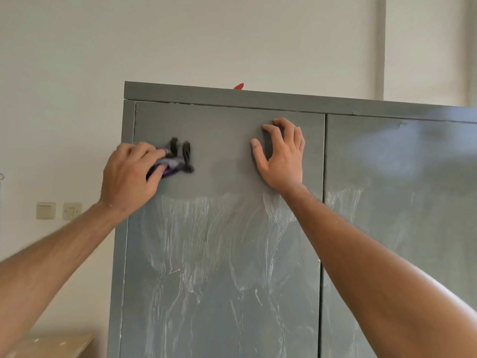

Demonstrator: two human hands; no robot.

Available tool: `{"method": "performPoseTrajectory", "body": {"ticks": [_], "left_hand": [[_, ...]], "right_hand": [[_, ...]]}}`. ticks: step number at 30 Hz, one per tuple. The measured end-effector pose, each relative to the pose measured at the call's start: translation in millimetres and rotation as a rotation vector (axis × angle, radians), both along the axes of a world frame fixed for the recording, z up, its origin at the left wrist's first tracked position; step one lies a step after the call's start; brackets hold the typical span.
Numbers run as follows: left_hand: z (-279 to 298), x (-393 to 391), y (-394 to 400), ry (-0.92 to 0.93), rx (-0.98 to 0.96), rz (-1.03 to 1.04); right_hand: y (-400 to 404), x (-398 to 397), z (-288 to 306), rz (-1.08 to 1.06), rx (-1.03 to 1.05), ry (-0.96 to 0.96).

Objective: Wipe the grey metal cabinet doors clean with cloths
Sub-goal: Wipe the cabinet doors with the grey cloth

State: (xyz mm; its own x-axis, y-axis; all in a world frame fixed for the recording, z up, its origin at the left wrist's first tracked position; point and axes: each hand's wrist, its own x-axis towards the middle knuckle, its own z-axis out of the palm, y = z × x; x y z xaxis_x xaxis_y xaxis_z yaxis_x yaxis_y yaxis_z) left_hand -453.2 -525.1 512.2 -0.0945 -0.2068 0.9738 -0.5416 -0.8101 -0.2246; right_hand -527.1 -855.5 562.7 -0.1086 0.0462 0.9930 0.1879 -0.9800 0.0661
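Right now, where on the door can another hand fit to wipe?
Free: the patch on the left door between the cloth in the left hand and the right hand, and the streaky part below. Crowded only at both hands.

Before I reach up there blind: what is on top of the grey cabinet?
Only a small red tip pokes above the cabinet's top edge. The edge hides the rest of it, and the top surface itself cannot be seen from this low angle.

Left hand (130,174) fingers curled gripping; right hand (282,153) spread flat.
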Motion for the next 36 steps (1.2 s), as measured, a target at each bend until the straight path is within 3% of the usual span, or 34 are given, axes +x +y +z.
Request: {"method": "performPoseTrajectory", "body": {"ticks": [2,4,8,9,14,15,19,20,23,25,29,31,36], "left_hand": [[-22,2,23,-0.066,0.256,0.004],[-25,4,44,-0.079,0.342,0.051],[3,6,36,0.047,0.019,0.035],[2,5,28,0.042,0.016,0.01],[-34,7,40,-0.083,0.467,0.023],[-30,7,43,-0.087,0.449,0.048],[-7,5,23,0.039,0.048,-0.002],[-10,4,18,0.027,0.083,-0.015],[-27,4,28,-0.075,0.454,-0.01],[-23,5,41,-0.085,0.538,0.016],[-13,9,25,0.043,0.097,-0.028],[-27,7,7,0.091,-0.026,-0.116],[-51,11,22,-0.02,0.417,-0.071]], "right_hand": [[0,-1,1,-0.009,0.005,0.002],[1,-1,0,-0.018,0.005,0.01],[3,-1,-2,-0.038,0.007,0.005],[4,0,-2,-0.039,0.008,0.004],[3,0,-3,-0.051,0.009,0.013],[3,0,-3,-0.055,0.011,0.017],[5,0,-4,-0.075,0.012,0.019],[4,0,-5,-0.074,0.01,0.021],[5,-1,-5,-0.076,0.005,0.016],[5,-1,-4,-0.079,0.001,0.012],[6,1,-5,-0.092,0.0,-0.003],[5,2,-5,-0.095,-0.001,-0.004],[5,2,-5,-0.109,-0.004,-0.002]]}}
